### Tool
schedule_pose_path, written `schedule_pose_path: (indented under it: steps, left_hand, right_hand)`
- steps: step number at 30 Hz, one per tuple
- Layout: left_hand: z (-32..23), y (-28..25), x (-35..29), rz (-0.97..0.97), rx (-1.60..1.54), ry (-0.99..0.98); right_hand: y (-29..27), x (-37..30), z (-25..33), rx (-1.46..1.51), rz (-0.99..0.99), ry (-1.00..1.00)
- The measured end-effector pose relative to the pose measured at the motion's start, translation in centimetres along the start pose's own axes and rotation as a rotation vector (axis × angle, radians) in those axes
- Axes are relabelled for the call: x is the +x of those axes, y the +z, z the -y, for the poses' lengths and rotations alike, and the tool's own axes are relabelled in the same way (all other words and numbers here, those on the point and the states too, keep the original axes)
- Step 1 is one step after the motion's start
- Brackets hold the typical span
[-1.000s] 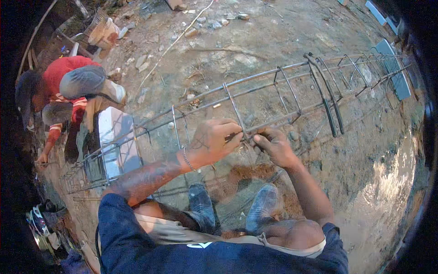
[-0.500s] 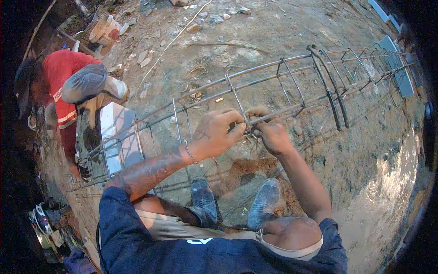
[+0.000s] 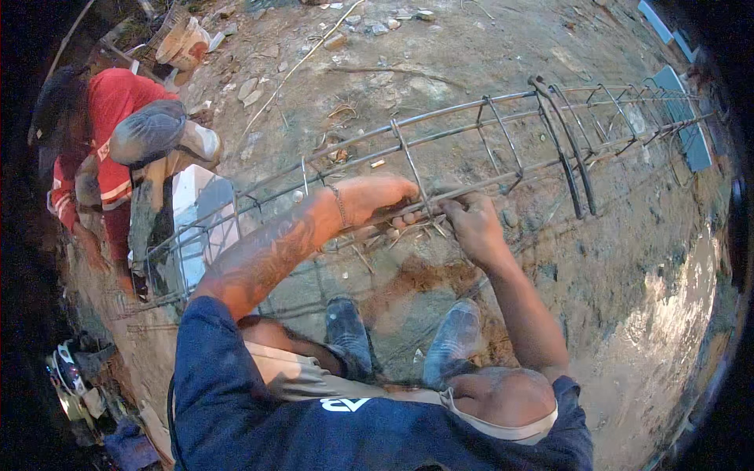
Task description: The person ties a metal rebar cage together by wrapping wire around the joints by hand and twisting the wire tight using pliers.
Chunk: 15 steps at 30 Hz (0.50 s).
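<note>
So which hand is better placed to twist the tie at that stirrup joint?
Probably the right hand: its fingertips pinch at the stirrup crossing, while the left hand grips the rebar, steadying the cage.

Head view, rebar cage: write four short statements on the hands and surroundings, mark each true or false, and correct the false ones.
1. Both hands grip the rebar cage at one rod. True: left hand, right hand.
2. The cage stands upright. False: it lies lengthwise over dirt.
3. A person in a red shirt crouches at the cage's left end. True.
4. The left wrist is bare. False: it wears a thin bracelet.
</note>
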State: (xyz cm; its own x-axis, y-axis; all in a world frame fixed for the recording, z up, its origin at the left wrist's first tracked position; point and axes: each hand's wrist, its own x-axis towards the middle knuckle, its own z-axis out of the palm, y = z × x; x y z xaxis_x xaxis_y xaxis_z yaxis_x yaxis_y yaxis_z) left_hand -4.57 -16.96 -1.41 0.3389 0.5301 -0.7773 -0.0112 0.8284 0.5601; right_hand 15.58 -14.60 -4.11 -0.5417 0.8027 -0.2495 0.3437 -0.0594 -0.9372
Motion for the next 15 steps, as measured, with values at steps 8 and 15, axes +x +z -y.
schedule_pose_path:
  steps: [8,15]
  left_hand:
    - [1.6,4.4,-3.6,-1.003,0.855,0.829]
    - [-0.6,7.4,-2.3,-0.947,1.302,0.903]
  right_hand:
    - [1.5,1.4,-3.6,0.236,-0.301,-0.261]
    - [2.3,1.9,-2.8,0.334,-0.375,-0.271]
